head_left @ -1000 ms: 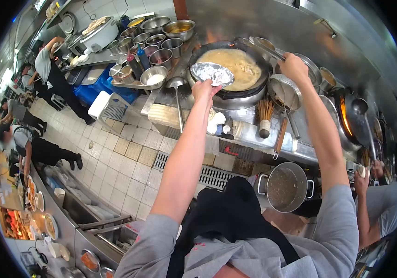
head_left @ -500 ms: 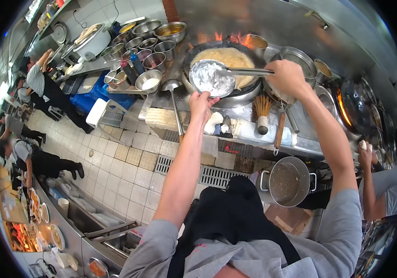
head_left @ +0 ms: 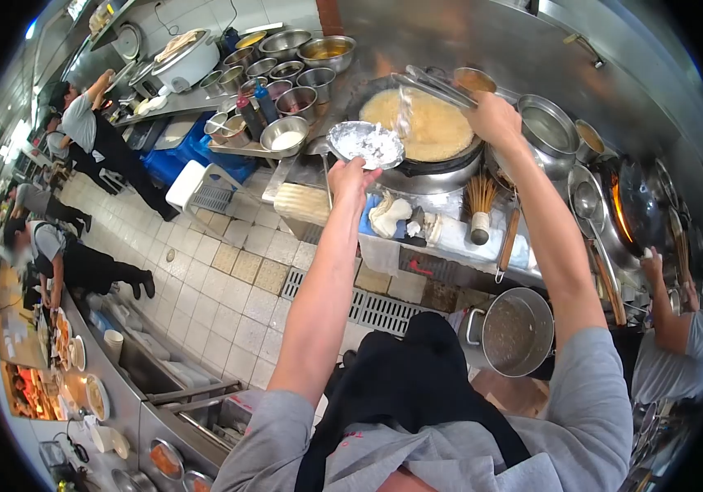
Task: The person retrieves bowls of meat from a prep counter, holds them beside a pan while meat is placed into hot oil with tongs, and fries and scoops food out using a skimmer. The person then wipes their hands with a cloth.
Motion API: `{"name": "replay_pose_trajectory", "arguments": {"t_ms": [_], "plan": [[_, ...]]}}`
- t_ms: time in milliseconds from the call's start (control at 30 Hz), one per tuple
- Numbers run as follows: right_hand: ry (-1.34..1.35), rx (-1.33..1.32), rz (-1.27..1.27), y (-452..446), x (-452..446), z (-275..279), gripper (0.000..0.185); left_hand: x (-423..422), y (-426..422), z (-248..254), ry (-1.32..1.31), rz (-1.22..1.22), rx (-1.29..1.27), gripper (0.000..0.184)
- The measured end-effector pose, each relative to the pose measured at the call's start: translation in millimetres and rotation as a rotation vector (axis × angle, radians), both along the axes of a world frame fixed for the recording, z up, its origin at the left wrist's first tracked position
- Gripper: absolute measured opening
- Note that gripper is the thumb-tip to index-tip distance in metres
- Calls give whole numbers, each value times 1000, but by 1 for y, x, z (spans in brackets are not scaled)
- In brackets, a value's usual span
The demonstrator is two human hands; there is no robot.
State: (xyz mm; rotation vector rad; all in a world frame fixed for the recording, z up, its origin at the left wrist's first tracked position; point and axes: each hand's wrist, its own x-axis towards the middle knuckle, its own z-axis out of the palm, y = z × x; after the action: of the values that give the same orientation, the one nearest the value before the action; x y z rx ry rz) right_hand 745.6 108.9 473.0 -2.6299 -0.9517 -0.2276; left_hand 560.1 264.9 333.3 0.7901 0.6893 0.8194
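Note:
My left hand (head_left: 350, 178) is closed on the near edge of a shallow metal bowl (head_left: 393, 151), which it holds tilted at the left rim of the wok. White, powder-coated pieces (head_left: 362, 141) lie in the bowl. Metal tongs (head_left: 441, 88) are gripped in my right hand (head_left: 495, 121) over the wok, their two arms reaching left. Below the tongs' tips, a blurred white piece (head_left: 404, 113) shows above the oil. Pale, foamy oil (head_left: 443, 123) fills the wok (head_left: 429, 179).
A bamboo brush (head_left: 480, 201) and folded cloths (head_left: 450, 229) lie along the stove's front edge. Metal bowls of ingredients (head_left: 298, 100) stand at the left. A large pot (head_left: 518, 328) sits low at the right. A co-worker's arm (head_left: 659, 299) is at the far right, beside another wok (head_left: 638, 205).
The tongs have moved from above the bowl to above the oil and now show two separate arms. A white piece has left the bowl. Flames behind the wok no longer show.

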Motion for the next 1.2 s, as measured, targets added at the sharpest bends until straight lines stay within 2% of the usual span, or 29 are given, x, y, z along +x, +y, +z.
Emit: {"name": "replay_pose_trajectory", "arguments": {"t_ms": [100,300,367,433,467,533,633,867,967,1067,1200], "plan": [[-35,7,46,-18,-9,12,38,3,-2,5,-19,-25,-8,20],[-71,-145,207,-66,-33,51,37,14,-14,6,15,-71,99,5],[-143,-178,228,-71,-37,46,33,20,-21,3,8,-78,168,2],[-244,-191,258,-70,-34,30,26,26,-31,5,-44,-67,198,6],[-273,-193,290,-68,-29,21,23,29,-31,2,-38,-80,186,2],[-253,-161,302,-72,-22,17,22,32,-24,-8,-24,-94,161,11],[-168,-92,203,-75,-19,27,23,29,-13,-15,16,-49,164,9],[-199,12,62,-58,15,-10,25,23,-2,-12,165,-5,217,4],[-175,-26,211,-62,-5,5,22,28,-2,-14,119,-42,244,3],[-253,-194,307,-59,-6,-4,20,36,-10,-7,133,-95,307,3],[-203,-143,258,-66,-3,1,17,41,-8,-15,94,-136,305,4]]}}
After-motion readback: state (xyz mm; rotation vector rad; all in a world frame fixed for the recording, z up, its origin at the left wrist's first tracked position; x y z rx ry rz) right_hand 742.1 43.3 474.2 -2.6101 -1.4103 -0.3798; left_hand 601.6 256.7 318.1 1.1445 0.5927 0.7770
